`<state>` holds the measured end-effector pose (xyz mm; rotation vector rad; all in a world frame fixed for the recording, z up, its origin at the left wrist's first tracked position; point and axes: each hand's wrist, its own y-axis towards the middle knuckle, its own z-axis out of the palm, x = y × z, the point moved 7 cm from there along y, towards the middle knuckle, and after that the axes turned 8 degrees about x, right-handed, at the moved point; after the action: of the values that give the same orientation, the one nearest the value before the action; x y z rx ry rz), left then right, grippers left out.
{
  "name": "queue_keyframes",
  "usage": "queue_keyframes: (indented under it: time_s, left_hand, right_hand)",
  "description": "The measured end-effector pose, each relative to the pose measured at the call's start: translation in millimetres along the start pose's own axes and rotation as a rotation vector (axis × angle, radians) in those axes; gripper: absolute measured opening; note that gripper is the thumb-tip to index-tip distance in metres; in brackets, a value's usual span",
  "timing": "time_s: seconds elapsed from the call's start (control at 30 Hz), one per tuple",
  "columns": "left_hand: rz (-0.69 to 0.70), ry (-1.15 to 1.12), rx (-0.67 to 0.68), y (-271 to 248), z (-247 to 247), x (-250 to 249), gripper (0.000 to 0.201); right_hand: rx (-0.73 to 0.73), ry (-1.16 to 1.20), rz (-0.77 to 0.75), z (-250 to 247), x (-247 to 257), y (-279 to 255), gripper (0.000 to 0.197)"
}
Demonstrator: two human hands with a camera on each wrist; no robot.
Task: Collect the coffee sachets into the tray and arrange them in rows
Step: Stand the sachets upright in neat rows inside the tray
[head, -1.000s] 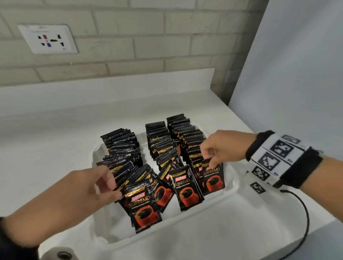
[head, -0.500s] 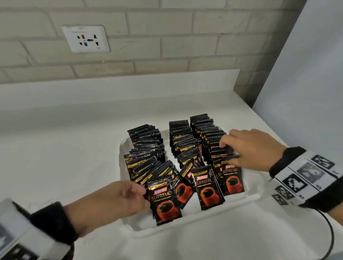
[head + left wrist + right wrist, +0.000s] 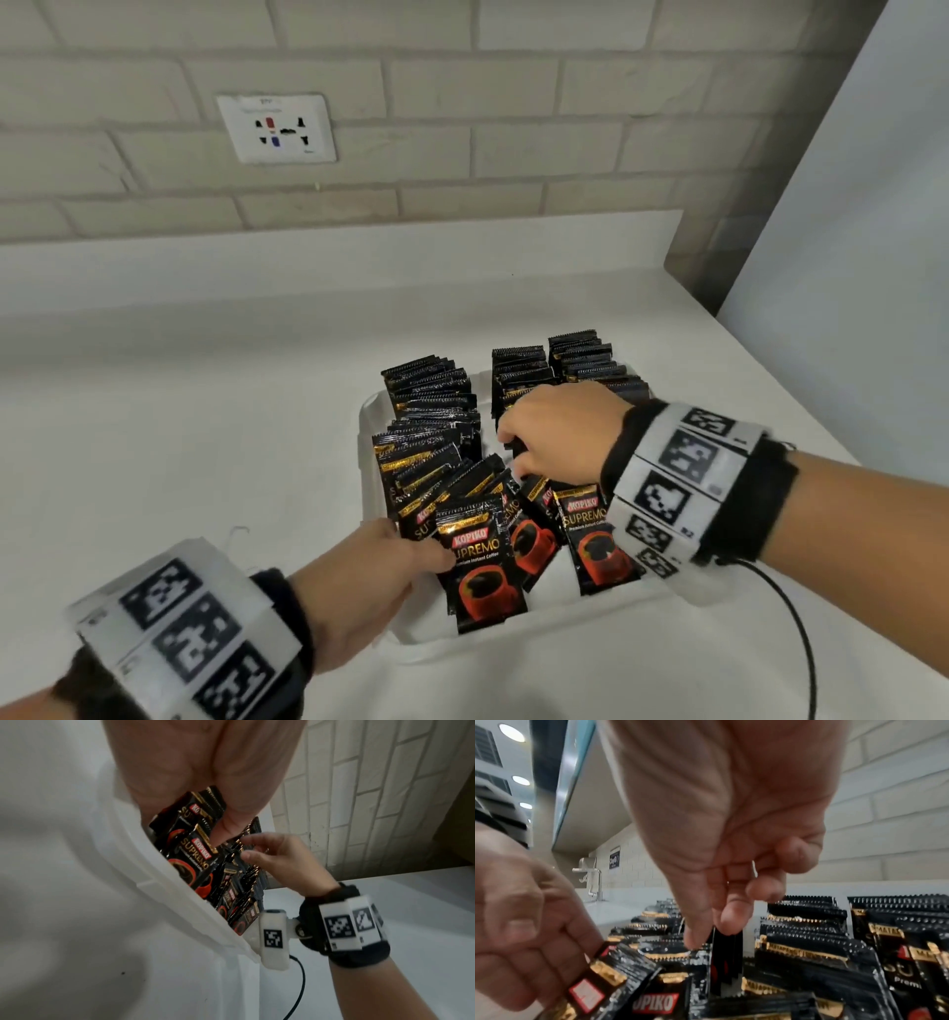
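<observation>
Black coffee sachets [image 3: 436, 406] stand in three rows inside a white tray [image 3: 371, 452] on the counter. Those at the front lean forward and overlap. My left hand [image 3: 431, 552] reaches in from the near left and pinches the top of the front sachet [image 3: 482, 565] of the left row. In the left wrist view the thumb [image 3: 231, 817] lies on that sachet [image 3: 192, 850]. My right hand [image 3: 513, 452] comes over the right row and dips into the middle row. In the right wrist view its thumb and forefinger [image 3: 731, 914] pinch one sachet [image 3: 726, 959] held edge-on.
A brick wall with a white socket [image 3: 277, 128] backs the white counter [image 3: 179, 411]. The counter ends close to the right of the tray, beside a pale panel [image 3: 847, 231]. A black cable [image 3: 803, 647] trails from my right wristband. A tap [image 3: 594, 880] stands far left.
My right hand has moved left from the right-hand row into the middle row and taken hold of a sachet. My left hand has stayed on the front left sachet.
</observation>
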<state>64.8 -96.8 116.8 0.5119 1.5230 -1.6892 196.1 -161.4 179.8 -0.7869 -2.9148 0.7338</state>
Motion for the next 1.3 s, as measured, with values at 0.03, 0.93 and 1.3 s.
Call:
queue_keyframes:
  time_s: [0.03, 0.93, 1.3]
  left_hand:
    - [0.006, 0.013, 0.011, 3.6, 1.0, 2.0, 0.026]
    - [0.345, 0.033, -0.164, 25.4, -11.2, -9.4, 0.078]
    - [0.343, 0.12, -0.214, 34.4, -13.6, -1.4, 0.077]
  right_hand:
    - [0.029, -0.026, 0.014, 2.1, 0.6, 6.9, 0.034]
    - [0.032, 0.268, 0.004, 2.5, 0.1, 23.1, 0.008]
    - [-0.013, 0.591, 0.118, 13.0, -11.7, 18.3, 0.019]
